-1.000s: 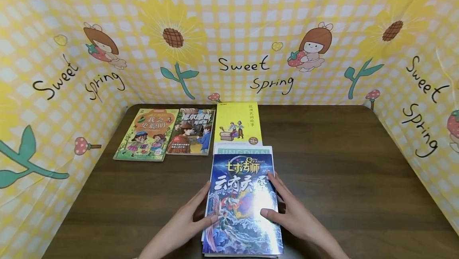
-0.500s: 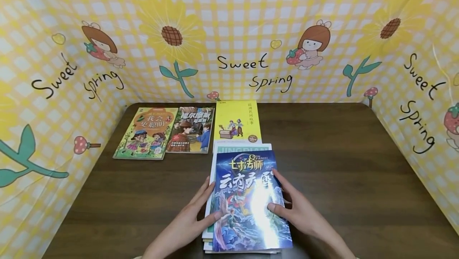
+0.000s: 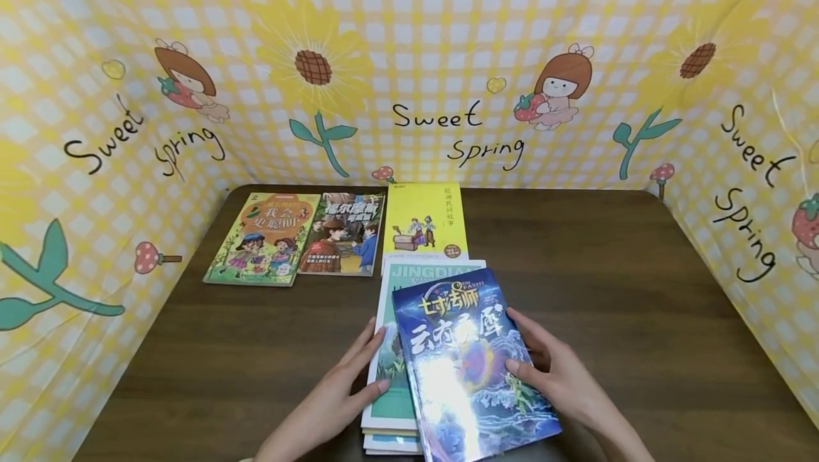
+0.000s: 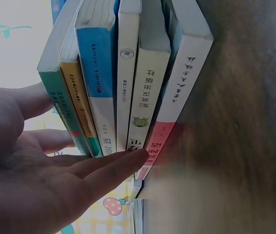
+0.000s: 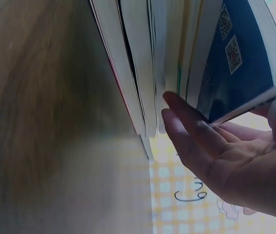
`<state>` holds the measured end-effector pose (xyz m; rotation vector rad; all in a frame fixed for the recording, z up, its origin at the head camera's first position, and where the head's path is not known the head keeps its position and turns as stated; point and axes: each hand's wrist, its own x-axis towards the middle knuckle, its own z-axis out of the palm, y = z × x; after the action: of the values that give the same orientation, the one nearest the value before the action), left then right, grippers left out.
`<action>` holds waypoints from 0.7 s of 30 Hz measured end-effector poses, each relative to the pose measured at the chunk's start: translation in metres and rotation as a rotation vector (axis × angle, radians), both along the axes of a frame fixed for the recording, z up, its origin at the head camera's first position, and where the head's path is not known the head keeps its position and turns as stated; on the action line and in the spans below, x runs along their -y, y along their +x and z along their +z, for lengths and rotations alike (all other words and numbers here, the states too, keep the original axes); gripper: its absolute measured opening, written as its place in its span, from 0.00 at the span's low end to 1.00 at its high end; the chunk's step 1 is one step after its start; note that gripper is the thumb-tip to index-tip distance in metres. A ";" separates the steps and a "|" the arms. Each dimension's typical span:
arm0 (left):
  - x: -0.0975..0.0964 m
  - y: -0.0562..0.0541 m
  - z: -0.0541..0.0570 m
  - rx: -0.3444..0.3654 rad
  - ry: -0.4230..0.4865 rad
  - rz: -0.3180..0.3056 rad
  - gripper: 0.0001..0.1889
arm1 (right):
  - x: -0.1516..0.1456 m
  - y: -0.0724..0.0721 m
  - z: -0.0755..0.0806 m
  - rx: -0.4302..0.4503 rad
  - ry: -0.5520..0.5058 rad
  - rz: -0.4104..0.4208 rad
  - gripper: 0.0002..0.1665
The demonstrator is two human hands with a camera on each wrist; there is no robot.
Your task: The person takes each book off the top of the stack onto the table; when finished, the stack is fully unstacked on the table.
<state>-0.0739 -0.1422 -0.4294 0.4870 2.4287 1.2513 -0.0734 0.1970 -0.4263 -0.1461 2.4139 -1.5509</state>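
My right hand (image 3: 566, 380) pinches the right side of a glossy blue book (image 3: 476, 369), thumb on the cover and fingers beneath. This book lies askew over a stack of books, its lower end turned right; its blue back cover shows in the right wrist view. Under it is a green-and-white book (image 3: 392, 409), top of the stack. My left hand (image 3: 339, 384) rests along the stack's left side, thumb at the green book's edge. In the left wrist view, its straight fingers lie against several book spines (image 4: 96, 63).
Beyond the stack lies a yellow book (image 3: 425, 217), partly covered at its near end. To its left are a dark detective-picture book (image 3: 342, 234) and a green-and-orange children's book (image 3: 265, 238). Yellow checked cloth (image 3: 422, 35) walls the brown table (image 3: 608, 291).
My right hand has moved the blue book rightward and turned it, lower end swinging right, uncovering the green book's left part. The left hand stays beside the stack.
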 end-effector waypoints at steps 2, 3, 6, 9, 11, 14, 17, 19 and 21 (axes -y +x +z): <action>0.001 0.000 -0.001 0.008 0.004 0.009 0.38 | -0.004 0.000 0.000 -0.006 0.002 0.000 0.42; 0.001 0.000 -0.001 0.012 0.007 0.013 0.38 | -0.006 -0.001 0.000 -0.010 0.008 0.003 0.41; 0.001 -0.001 -0.002 0.018 0.008 0.022 0.38 | -0.014 -0.002 0.002 -0.009 0.027 0.006 0.40; 0.002 -0.001 -0.001 0.009 0.009 0.023 0.38 | -0.023 -0.005 0.005 -0.007 0.024 0.013 0.40; 0.003 -0.001 -0.002 0.002 0.013 0.024 0.38 | -0.029 -0.006 0.007 -0.006 0.006 0.014 0.40; 0.004 0.000 -0.002 -0.011 0.021 0.019 0.38 | -0.038 -0.008 0.007 -0.001 -0.008 0.007 0.40; 0.003 0.000 -0.003 -0.024 0.026 0.012 0.38 | -0.046 -0.010 0.005 0.028 -0.048 -0.006 0.40; 0.003 0.000 -0.004 -0.028 0.028 0.005 0.38 | -0.052 -0.011 0.004 0.043 -0.077 -0.015 0.41; 0.003 0.001 -0.005 -0.024 0.034 -0.002 0.38 | -0.057 -0.011 0.004 0.062 -0.119 -0.030 0.41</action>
<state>-0.0728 -0.1454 -0.4344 0.5161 2.4298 1.2951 -0.0848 0.2540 -0.4228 -0.0835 2.2874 -1.6867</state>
